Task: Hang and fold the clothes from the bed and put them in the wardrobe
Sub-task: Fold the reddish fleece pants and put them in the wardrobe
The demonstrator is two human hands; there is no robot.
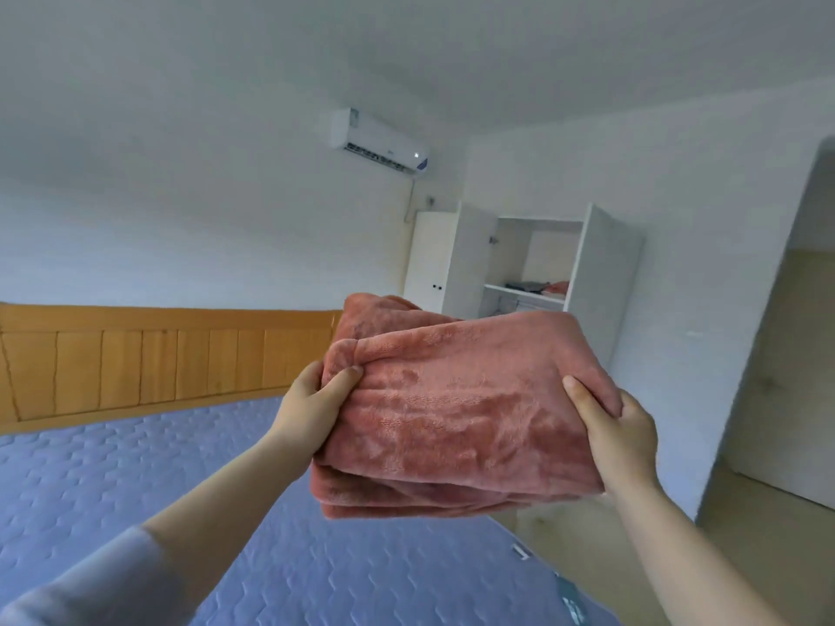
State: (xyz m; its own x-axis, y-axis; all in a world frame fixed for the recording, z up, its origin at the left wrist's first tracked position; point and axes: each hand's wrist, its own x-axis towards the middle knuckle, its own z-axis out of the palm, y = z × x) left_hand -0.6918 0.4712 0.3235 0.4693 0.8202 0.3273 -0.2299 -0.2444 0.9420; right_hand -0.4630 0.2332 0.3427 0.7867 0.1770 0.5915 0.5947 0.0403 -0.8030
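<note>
A folded pink fleece garment (461,413) is held up in the air in front of me, in a thick rectangular stack. My left hand (311,408) grips its left edge, thumb on top. My right hand (619,431) grips its right edge, thumb pressed into the cloth. Beyond it stands the white wardrobe (605,282) with both doors swung wide. A shelf (524,293) inside carries some folded clothes, dark and pink. The blue quilted bed (113,481) lies below and to the left.
A wooden headboard (158,359) runs along the far wall. An air conditioner (379,142) hangs high on the wall left of the wardrobe. Pale wooden floor (768,548) shows to the right of the bed, with a doorway (795,354) at the right.
</note>
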